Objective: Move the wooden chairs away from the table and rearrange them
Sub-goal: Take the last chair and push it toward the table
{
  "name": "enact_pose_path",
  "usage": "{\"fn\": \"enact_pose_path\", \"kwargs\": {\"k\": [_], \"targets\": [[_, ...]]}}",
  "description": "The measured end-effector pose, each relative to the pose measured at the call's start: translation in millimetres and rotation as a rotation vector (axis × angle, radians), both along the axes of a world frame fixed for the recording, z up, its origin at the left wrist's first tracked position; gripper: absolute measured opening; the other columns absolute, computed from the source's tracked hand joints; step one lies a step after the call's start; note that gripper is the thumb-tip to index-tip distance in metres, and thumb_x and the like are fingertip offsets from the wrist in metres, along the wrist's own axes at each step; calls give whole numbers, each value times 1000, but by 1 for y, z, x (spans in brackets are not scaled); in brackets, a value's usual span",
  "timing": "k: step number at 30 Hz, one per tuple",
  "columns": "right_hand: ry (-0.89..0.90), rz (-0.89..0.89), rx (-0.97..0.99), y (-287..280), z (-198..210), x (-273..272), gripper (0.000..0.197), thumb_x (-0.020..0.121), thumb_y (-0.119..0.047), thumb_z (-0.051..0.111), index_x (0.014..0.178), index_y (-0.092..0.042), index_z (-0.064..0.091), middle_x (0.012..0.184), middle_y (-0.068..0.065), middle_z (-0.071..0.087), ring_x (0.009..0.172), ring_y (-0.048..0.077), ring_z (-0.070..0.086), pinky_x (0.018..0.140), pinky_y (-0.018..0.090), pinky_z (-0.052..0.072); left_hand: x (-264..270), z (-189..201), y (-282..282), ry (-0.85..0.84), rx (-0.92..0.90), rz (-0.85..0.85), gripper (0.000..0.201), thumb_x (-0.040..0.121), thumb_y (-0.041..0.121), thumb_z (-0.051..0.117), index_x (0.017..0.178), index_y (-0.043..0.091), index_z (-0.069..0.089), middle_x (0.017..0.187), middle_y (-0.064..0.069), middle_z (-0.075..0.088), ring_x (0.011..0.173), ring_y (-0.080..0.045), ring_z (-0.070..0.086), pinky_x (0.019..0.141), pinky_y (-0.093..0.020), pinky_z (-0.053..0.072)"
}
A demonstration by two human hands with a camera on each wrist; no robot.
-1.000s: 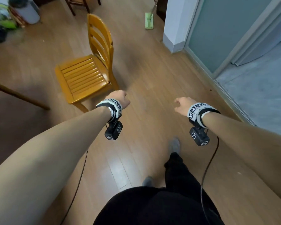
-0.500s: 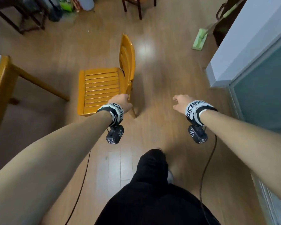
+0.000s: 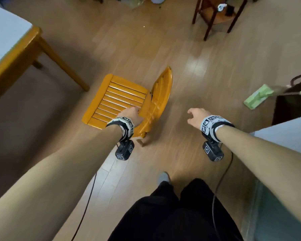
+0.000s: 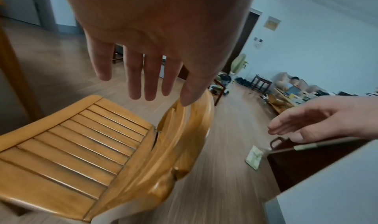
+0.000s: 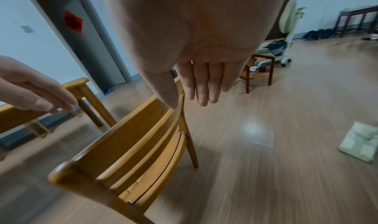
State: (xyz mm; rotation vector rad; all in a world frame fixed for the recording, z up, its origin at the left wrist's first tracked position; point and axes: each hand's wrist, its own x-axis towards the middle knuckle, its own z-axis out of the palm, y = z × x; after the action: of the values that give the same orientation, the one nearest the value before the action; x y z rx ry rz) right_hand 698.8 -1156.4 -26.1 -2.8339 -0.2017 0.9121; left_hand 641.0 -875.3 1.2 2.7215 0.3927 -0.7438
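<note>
Chair (image 3: 118,100) is standing clear of the table (image 3: 12,66), right of its leg; further rearranging is judged pending. Left hand (image 3: 131,114) and right hand (image 3: 196,117) are being held spread above the backrest, nothing gripped.

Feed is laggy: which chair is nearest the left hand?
The light slatted chair, directly under the left hand beside the table. The dark chair stands far across the floor.
</note>
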Motion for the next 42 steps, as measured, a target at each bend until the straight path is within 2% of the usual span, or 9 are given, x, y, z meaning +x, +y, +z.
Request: {"fn": "enact_pose_path", "kwargs": {"k": [4, 11, 18, 23, 27, 30, 32, 39, 42], "targets": [[-26, 181, 1, 20, -1, 77, 54, 92, -26, 58, 145, -23, 49, 139, 5, 58, 121, 30, 59, 97, 37, 49, 28, -10, 12, 43, 34, 130, 50, 95, 30, 56, 142, 15, 49, 131, -10, 59, 114, -28, 59, 79, -34, 51], [-125, 635, 50, 66, -26, 195, 45, 92, -18, 56, 136, -12, 49, 142, 9, 52, 121, 34, 56, 95, 46, 50, 45, -38, 3, 113, 45, 499, 48, 94, 31, 58, 139, 16, 52, 133, -10, 59, 115, -29, 60, 87, -38, 53], [-57, 1058, 59, 90, -51, 245, 44, 83, -13, 60, 127, -13, 54, 130, 10, 56, 114, 33, 57, 90, 44, 52, 31, -58, -70, 143, -40, 864, 56, 87, 29, 62, 142, 24, 50, 137, -7, 57, 116, -29, 59, 91, -40, 53], [-50, 1208, -16, 96, -68, 251, 63, 86, -24, 65, 146, -17, 45, 143, 6, 53, 129, 33, 49, 104, 41, 43, 17, -82, -106, 142, 6, 873, 46, 81, 23, 61, 127, 24, 59, 120, -3, 63, 108, -27, 59, 83, -37, 48], [-70, 1309, -40, 107, -77, 257, 44, 85, -22, 63, 128, -25, 59, 127, 3, 63, 116, 33, 57, 93, 42, 51, 19, -114, -113, 95, 66, 916, 25, 81, 27, 61, 105, 25, 63, 118, 2, 62, 119, -24, 51, 109, -56, 25], [-102, 1378, -59, 112, -81, 258, 31, 84, -17, 60, 112, -29, 65, 114, -2, 67, 104, 31, 61, 83, 37, 54, 29, -125, -110, 104, 53, 940, 16, 85, 31, 60, 100, 28, 65, 108, 5, 63, 115, -23, 54, 113, -61, 12], [-119, 1399, -91, 115, -82, 257, 29, 85, -19, 61, 112, -30, 66, 112, -1, 68, 104, 30, 62, 81, 38, 54, 31, -123, -107, 89, 26, 938, 9, 88, 33, 62, 96, 29, 65, 100, 8, 63, 109, -21, 56, 112, -58, 15], [-157, 1455, -108, 126, -65, 262, 28, 93, -25, 59, 119, -35, 63, 113, 0, 68, 106, 28, 62, 81, 36, 51, 36, -95, -91, 129, 30, 843, 21, 90, 38, 66, 109, 28, 66, 106, 6, 67, 111, -21, 58, 111, -41, 30], [-177, 1438, -74, 142, -49, 270, 36, 93, -26, 60, 125, -40, 62, 117, -1, 68, 110, 27, 62, 82, 36, 50, 47, -78, -72, 155, -1, 826, 27, 88, 38, 68, 113, 28, 66, 105, 2, 67, 105, -25, 61, 98, -40, 43]]}}
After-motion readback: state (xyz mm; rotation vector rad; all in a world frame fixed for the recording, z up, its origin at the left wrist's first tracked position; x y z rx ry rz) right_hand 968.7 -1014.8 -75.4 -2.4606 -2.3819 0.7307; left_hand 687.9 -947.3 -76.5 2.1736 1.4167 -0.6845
